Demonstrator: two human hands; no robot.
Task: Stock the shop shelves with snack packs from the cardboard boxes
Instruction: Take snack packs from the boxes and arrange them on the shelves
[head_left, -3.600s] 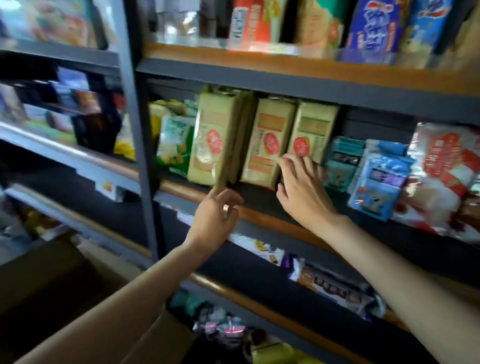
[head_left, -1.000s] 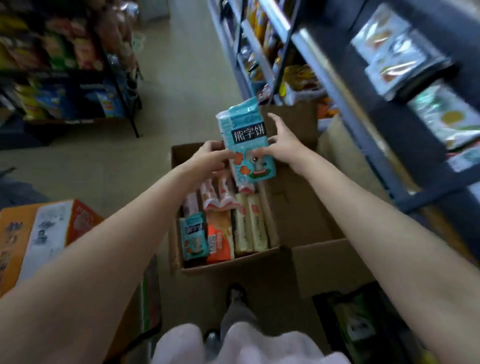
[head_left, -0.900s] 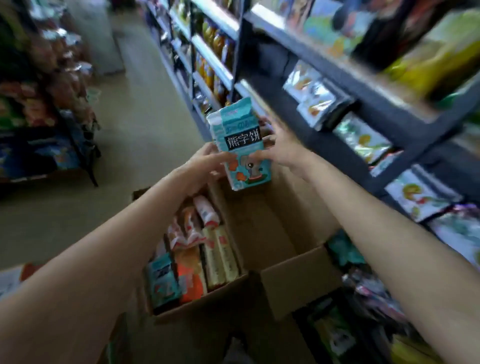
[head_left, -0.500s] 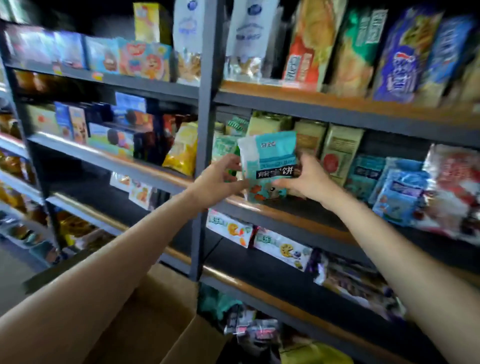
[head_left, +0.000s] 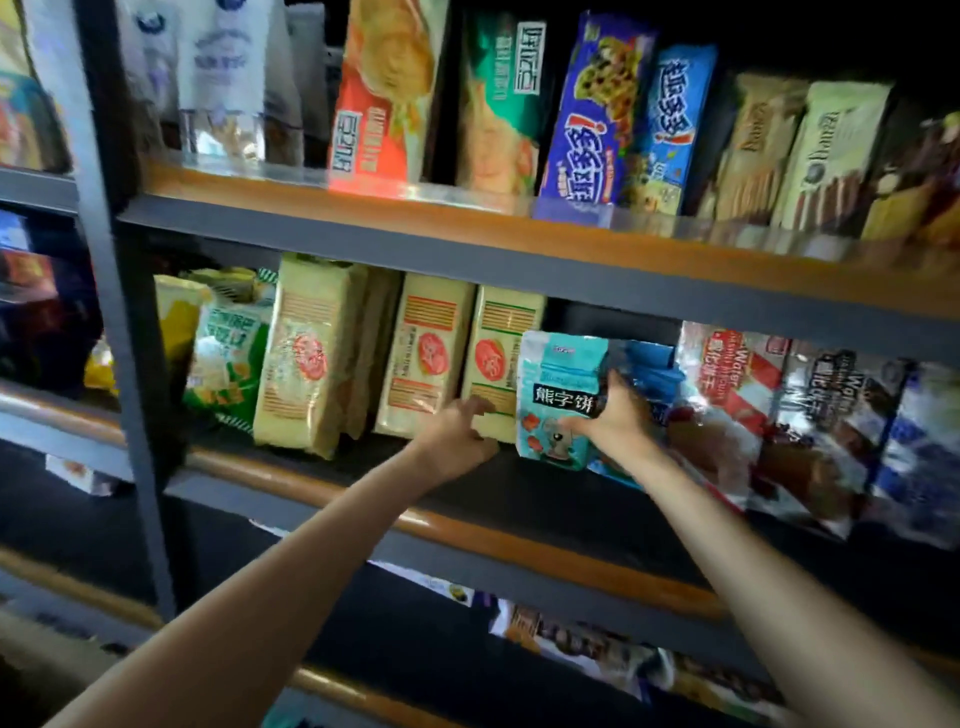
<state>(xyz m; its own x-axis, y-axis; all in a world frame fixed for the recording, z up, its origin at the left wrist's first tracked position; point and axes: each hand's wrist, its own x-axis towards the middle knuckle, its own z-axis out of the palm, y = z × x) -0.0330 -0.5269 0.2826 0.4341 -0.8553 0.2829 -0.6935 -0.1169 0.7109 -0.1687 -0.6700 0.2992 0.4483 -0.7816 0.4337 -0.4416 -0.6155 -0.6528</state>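
- Holding the teal snack pack (head_left: 558, 400) upright, the right hand (head_left: 615, 415) has its fingers curled around the right edge of the pack, thumb on the front, so this grip is closed on the pack.
- The pack stands on the middle shelf (head_left: 467, 525), a little to 3 o'clock of the frame centre, with its bottom close to the shelf board; I cannot tell if it touches the board.
- The left hand (head_left: 460, 441) is at 9 o'clock of the pack, with fingers loosely bent and holding nothing; the fingertips reach the lower part of the nearest cream cracker pack (head_left: 496, 364).
- This cream pack is just beside the teal pack, on its 9 o'clock side, and 2 more cream packs (head_left: 311, 358) stand further toward 9 o'clock.
- A green and white bag (head_left: 228, 358) leans at the far 9 o'clock end of the row, near the grey upright post (head_left: 122, 332).
- At 3 o'clock of the teal pack there are blue packs (head_left: 649, 374), partly hidden behind the right hand, and then red and silver wafer bags (head_left: 737, 395).
- The upper shelf (head_left: 467, 228), at 12 o'clock, carries tall biscuit boxes; a blue cookie box (head_left: 592, 114) stands near its middle.
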